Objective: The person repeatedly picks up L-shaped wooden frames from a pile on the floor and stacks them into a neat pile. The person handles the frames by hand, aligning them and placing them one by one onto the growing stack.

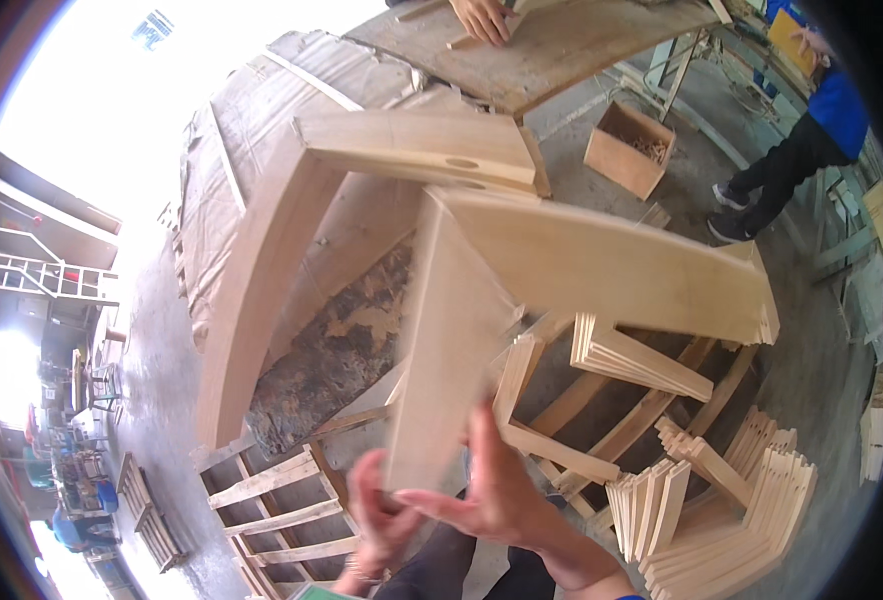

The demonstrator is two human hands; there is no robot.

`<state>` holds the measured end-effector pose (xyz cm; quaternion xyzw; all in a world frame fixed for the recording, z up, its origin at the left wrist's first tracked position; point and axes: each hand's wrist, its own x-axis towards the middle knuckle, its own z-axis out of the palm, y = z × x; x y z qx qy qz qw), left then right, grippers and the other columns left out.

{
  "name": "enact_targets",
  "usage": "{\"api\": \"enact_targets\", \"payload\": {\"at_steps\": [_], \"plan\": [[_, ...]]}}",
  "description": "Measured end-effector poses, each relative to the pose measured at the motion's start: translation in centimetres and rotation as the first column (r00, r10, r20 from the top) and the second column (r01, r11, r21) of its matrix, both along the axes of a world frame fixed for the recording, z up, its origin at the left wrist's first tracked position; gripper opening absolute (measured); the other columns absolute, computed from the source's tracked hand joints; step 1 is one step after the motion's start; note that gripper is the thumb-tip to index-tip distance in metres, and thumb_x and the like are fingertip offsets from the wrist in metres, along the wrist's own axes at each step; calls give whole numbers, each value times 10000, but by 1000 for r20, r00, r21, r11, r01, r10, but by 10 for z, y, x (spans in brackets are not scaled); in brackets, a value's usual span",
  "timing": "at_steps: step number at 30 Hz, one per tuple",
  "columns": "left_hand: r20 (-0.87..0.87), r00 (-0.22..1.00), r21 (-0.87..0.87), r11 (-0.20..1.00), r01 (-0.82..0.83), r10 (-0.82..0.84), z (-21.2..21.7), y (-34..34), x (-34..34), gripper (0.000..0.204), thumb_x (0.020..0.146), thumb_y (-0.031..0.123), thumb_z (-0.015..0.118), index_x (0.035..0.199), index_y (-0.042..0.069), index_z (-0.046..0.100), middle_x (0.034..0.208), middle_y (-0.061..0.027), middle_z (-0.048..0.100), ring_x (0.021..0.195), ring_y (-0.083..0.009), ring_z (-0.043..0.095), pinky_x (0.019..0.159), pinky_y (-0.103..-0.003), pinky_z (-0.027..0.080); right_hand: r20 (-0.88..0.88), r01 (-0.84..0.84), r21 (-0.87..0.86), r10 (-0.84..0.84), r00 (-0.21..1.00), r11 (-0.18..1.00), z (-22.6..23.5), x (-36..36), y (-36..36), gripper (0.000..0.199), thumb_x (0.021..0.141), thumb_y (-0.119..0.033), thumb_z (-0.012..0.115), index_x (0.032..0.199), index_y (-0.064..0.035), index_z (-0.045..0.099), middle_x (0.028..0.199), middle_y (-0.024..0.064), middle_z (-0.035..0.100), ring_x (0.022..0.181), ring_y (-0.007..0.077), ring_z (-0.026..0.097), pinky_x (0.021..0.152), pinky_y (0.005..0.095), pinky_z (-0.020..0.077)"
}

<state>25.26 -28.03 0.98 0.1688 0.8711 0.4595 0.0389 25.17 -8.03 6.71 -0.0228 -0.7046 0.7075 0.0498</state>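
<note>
open wooden box (617, 167), scraps (648, 148) inside | white barred frame (37, 274), far left | person in blue top (842, 115), upper right

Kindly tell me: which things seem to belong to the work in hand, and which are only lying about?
Likely in the work:
Angled wooden piece, left hand and right hand at its lower end
Similar angled piece beyond it
Stacked angled pieces, lower right

Probably lying about:
Wooden box, upper right
Slatted pallet, lower left
</note>
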Motion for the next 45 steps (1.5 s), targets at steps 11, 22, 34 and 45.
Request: {"api": "enact_targets", "payload": {"at_steps": [11, 22, 34, 45], "plan": [[313, 947, 117, 986, -115, 73, 153, -69, -202, 437, 877, 176, 618, 1250, 4, 469, 1104, -90, 593, 979, -135, 573, 829, -275, 483, 23, -124, 298, 123, 992, 947, -71, 28, -64, 547, 828, -253, 650, 1311, -110, 438, 1310, 152, 445, 1172, 307, 488, 927, 366, 456], [-215, 894, -531, 815, 231, -393, -32, -19, -35, 490, 771, 168, 656, 1228, 67, 508, 1298, -161, 454, 1229, -324, 407, 1021, -455, 322, 394, 7, 287, -125, 910, 958, -211, 126, -54, 416, 839, -216, 629, 1217, -93, 506, 1161, 137, 565, 1062, 315, 553, 875, 383, 473], [745, 663, -627, 270, 731, -65, -257, -44, 165, 714, 739, 412, 676, 1335, 141, 392, 1335, -184, 383, 1199, -387, 410, 932, -481, 415, 687, -369, 668, -346, 638, 646, -484, 172, 38, 979, 629, -207, 792, 1423, -115, 226, 1400, 208, 335, 1316, 347, 308, 1079, 463, 270], [739, 671, -630, 286, 722, -66, -281, -31, 187, 640, 746, 395, 653, 1289, 132, 440, 1304, -183, 400, 1183, -374, 426, 911, -471, 426, 598, -338, 722, -300, 743, 604, -562, 168, 43, 689, 690, -159, 708, 1316, -190, 422, 1269, 137, 491, 1189, 314, 454, 1004, 457, 328]]}}
